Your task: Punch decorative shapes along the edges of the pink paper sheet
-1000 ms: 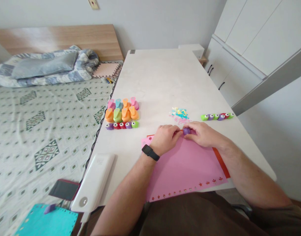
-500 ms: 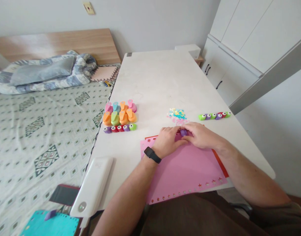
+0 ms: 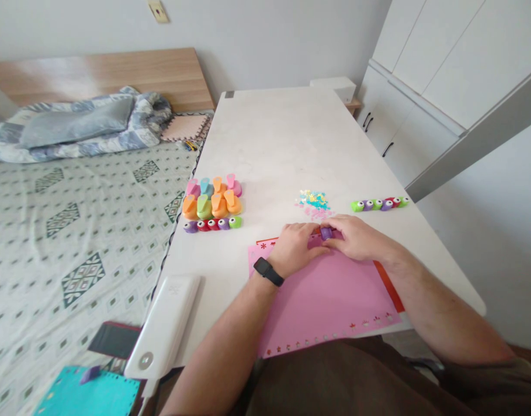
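Observation:
Pink paper (image 3: 330, 294) lies at the near end of the table over a red sheet (image 3: 390, 287), with small shapes cut along its near and far edges. At the far edge a small purple craft punch (image 3: 326, 233) sits between my hands. My right hand (image 3: 352, 237) is closed around it, thumb on the near side. My left hand (image 3: 294, 245), wearing a black watch (image 3: 268, 271), grips the paper's far edge beside the punch; its fingertips are partly hidden. A pile of punched paper bits (image 3: 315, 202) lies just beyond my hands.
Larger lever punches (image 3: 211, 199) and a row of small punches (image 3: 212, 225) stand left; another row (image 3: 380, 204) stands right. A white power bank (image 3: 167, 323) lies near the left edge. A turquoise sheet (image 3: 92, 396) and dark phone-like slab (image 3: 114, 340) are lower left.
My hands stay at the paper's far edge with almost no movement. The purple punch shows slightly more between my fingers. The whole view has shifted a little.

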